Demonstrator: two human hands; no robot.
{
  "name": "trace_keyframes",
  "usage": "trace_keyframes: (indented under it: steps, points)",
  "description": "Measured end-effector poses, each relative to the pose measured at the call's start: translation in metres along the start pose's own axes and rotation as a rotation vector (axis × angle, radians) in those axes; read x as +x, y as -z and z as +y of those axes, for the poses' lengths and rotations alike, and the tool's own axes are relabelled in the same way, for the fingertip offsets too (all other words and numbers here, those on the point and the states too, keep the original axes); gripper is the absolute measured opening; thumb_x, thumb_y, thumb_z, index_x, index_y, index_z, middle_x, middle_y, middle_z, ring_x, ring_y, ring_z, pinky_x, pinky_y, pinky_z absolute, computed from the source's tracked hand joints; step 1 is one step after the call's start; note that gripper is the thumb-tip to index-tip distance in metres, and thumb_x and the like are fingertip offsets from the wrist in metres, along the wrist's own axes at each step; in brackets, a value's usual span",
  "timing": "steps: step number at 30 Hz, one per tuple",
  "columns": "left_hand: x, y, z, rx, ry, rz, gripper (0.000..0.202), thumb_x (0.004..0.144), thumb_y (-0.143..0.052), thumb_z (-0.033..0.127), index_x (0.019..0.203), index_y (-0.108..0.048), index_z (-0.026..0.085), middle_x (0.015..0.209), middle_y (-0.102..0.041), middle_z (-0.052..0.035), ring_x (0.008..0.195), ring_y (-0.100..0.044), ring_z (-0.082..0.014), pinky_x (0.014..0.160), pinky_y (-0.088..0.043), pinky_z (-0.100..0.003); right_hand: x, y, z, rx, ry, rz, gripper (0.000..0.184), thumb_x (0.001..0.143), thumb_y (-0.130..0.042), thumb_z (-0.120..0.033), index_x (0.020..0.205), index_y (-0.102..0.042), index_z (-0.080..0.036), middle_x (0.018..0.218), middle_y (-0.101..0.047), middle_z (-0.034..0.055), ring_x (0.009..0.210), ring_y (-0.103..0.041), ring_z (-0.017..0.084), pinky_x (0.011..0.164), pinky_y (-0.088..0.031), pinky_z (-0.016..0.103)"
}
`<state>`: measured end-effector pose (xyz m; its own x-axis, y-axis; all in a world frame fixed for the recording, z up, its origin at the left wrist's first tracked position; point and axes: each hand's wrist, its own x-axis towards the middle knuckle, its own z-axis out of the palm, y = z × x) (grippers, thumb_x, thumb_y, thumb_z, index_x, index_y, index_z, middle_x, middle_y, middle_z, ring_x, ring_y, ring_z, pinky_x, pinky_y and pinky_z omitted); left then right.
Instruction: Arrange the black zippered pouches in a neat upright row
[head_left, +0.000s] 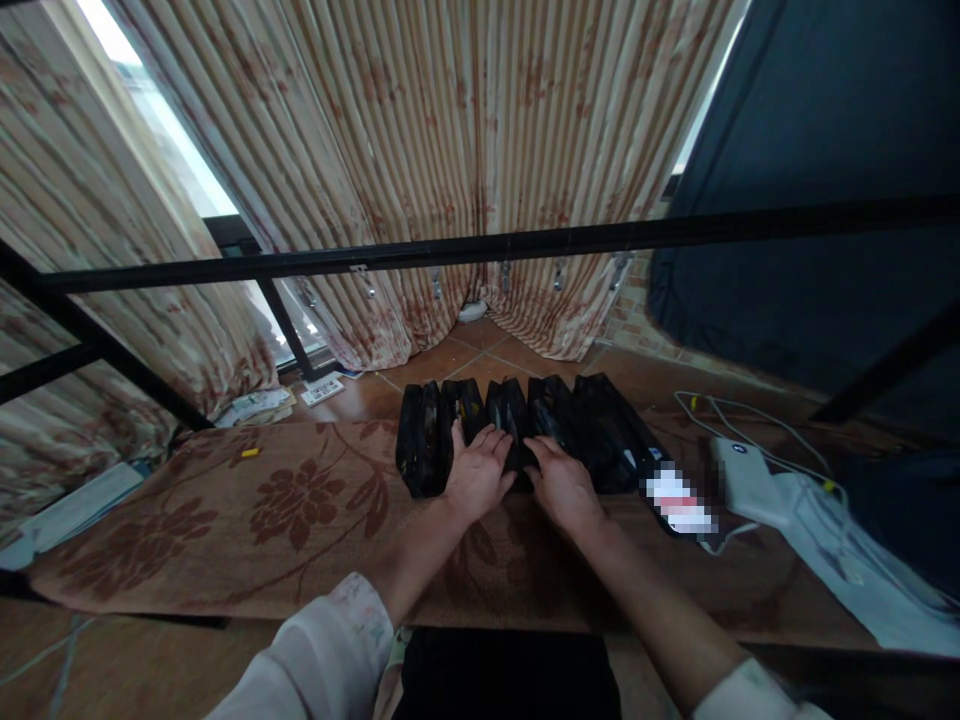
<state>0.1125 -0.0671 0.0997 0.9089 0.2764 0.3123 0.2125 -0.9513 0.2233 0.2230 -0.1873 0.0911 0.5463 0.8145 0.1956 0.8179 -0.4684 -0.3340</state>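
Note:
Several black pouches stand side by side in a row on the brown patterned cloth. My left hand point(478, 470) lies across the near part of the row, thumb apart and fingers stretched toward the middle black pouch point(507, 405). Bent fingers of my right hand point(564, 482) press on that pouch's right side, their tips partly hidden. Left of my hands is the end black pouch point(418, 440), which has a see-through-looking front strip. Another black pouch point(611, 420) leans at the right end, touching the phone point(679, 500) with its blurred screen.
The cloth-covered bench point(330, 570) has a small yellow piece point(250, 453) on its left. To the right lie a white power bank point(746, 480) and tangled white cables point(832, 490). A black metal rail point(480, 248) crosses before the curtains point(420, 130). Papers point(82, 515) lie at far left.

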Motion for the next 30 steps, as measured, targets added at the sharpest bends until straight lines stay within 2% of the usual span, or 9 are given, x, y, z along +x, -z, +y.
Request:
trace_keyframes:
  steps: [8, 12, 15, 18, 22, 25, 27, 30]
  points:
    - [0.005, -0.007, 0.004, 0.014, 0.015, 0.084, 0.027, 0.088, -0.056, 0.018, 0.113, -0.065, 0.019, 0.113, -0.072, -0.0081, 0.114, -0.061, -0.0271, 0.115, 0.005, -0.066, 0.0, 0.004, -0.004, 0.004, -0.018, 0.02, 0.035, 0.093, -0.045, -0.015, 0.123, -0.061, -0.022, 0.124, -0.062, 0.0055, 0.103, -0.066, 0.019, 0.088, -0.049, 0.027]
    - [0.006, -0.008, 0.003, 0.051, 0.004, 0.069, 0.023, 0.089, -0.051, 0.018, 0.105, -0.068, 0.023, 0.097, -0.075, -0.0048, 0.101, -0.064, -0.0248, 0.114, 0.004, -0.068, -0.002, 0.004, -0.006, 0.007, -0.018, 0.018, 0.031, 0.093, -0.052, -0.026, 0.122, -0.062, -0.022, 0.128, -0.058, 0.0074, 0.095, -0.068, 0.02, 0.081, -0.05, 0.028]
    - [0.008, -0.011, 0.001, 0.09, -0.008, 0.043, 0.026, 0.091, -0.047, 0.016, 0.099, -0.07, 0.024, 0.085, -0.074, -0.0027, 0.09, -0.065, -0.0228, 0.114, 0.002, -0.068, 0.0, 0.002, -0.005, 0.022, -0.005, 0.01, 0.025, 0.096, -0.049, -0.028, 0.114, -0.065, -0.021, 0.124, -0.06, 0.0073, 0.094, -0.068, 0.018, 0.079, -0.049, 0.025]
    - [0.013, -0.014, -0.002, 0.102, -0.034, 0.012, 0.029, 0.091, -0.044, 0.014, 0.1, -0.07, 0.024, 0.081, -0.074, -0.0018, 0.081, -0.066, -0.0201, 0.117, -0.004, -0.062, 0.004, -0.001, 0.0, 0.045, 0.033, -0.005, 0.026, 0.099, -0.043, -0.025, 0.101, -0.068, -0.019, 0.11, -0.065, 0.006, 0.092, -0.067, 0.015, 0.079, -0.048, 0.023]
    - [0.018, -0.015, -0.006, 0.1, -0.091, -0.044, 0.029, 0.091, -0.043, 0.012, 0.103, -0.069, 0.02, 0.078, -0.073, -0.0024, 0.074, -0.067, -0.018, 0.12, -0.015, -0.05, 0.008, -0.004, 0.006, 0.079, 0.075, 0.008, 0.028, 0.099, -0.043, -0.027, 0.091, -0.069, -0.019, 0.097, -0.069, 0.0046, 0.089, -0.068, 0.015, 0.078, -0.049, 0.023]
    - [0.018, -0.011, -0.004, 0.088, -0.12, -0.052, 0.031, 0.09, -0.044, 0.01, 0.11, -0.066, 0.018, 0.085, -0.074, -0.0037, 0.08, -0.068, -0.0184, 0.119, -0.018, -0.049, 0.006, -0.004, 0.007, 0.112, 0.069, 0.065, 0.024, 0.098, -0.046, -0.026, 0.096, -0.069, -0.021, 0.106, -0.069, 0.0047, 0.094, -0.068, 0.016, 0.082, -0.05, 0.024]
    - [0.015, -0.008, 0.0, 0.084, -0.122, -0.03, 0.037, 0.088, -0.044, 0.007, 0.119, -0.062, 0.016, 0.103, -0.074, -0.0077, 0.096, -0.068, -0.0213, 0.119, -0.016, -0.055, 0.0, -0.003, 0.005, 0.136, 0.047, 0.125, 0.024, 0.096, -0.048, -0.023, 0.11, -0.067, -0.022, 0.123, -0.064, 0.006, 0.1, -0.067, 0.017, 0.085, -0.051, 0.026]
    - [0.005, -0.002, 0.008, 0.085, -0.093, 0.036, 0.048, 0.086, -0.044, 0.005, 0.132, -0.053, 0.016, 0.132, -0.062, -0.0125, 0.123, -0.056, -0.0266, 0.117, -0.013, -0.062, -0.021, -0.001, 0.005, 0.166, 0.008, 0.215, 0.037, 0.094, -0.047, -0.021, 0.13, -0.057, -0.022, 0.139, -0.054, 0.0092, 0.112, -0.062, 0.021, 0.089, -0.053, 0.031]
